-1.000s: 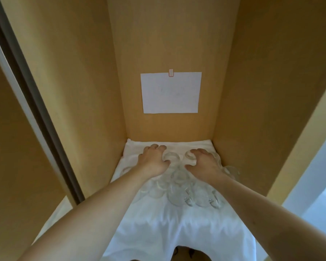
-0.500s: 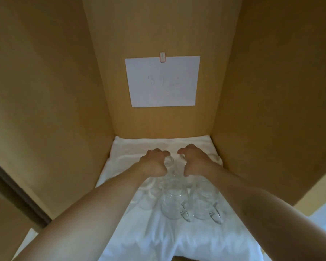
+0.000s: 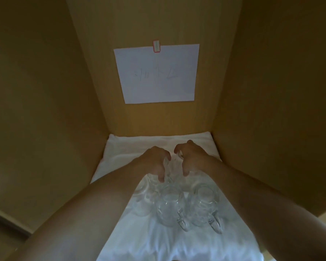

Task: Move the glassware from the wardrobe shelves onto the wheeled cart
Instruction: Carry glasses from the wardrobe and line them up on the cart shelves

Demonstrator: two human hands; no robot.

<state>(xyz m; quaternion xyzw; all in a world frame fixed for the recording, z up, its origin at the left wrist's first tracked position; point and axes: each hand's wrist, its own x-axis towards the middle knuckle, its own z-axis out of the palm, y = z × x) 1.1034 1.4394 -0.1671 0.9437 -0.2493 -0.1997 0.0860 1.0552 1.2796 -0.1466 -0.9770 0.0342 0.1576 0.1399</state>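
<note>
Several clear glass mugs stand packed together on a white cloth point(image 3: 139, 146) that covers the wardrobe shelf. Two handled mugs are nearest me, one in the middle point(image 3: 167, 208) and one to its right point(image 3: 203, 204). Both my arms reach into the wardrobe. My left hand point(image 3: 154, 161) curls its fingers round a glass point(image 3: 152, 178) in the back row. My right hand point(image 3: 191, 157) grips another glass point(image 3: 179, 157) beside it. The held glasses are mostly hidden under my fingers. The cart is out of view.
Tan wardrobe walls close in on the left point(image 3: 45, 110) and right point(image 3: 271, 110). A white paper sheet point(image 3: 158, 74) is taped to the back panel. The cloth hangs over the shelf's front edge.
My view has moved closer into the wardrobe. Both hands have drawn back slightly toward me, their fingers curling tighter round the back glasses.
</note>
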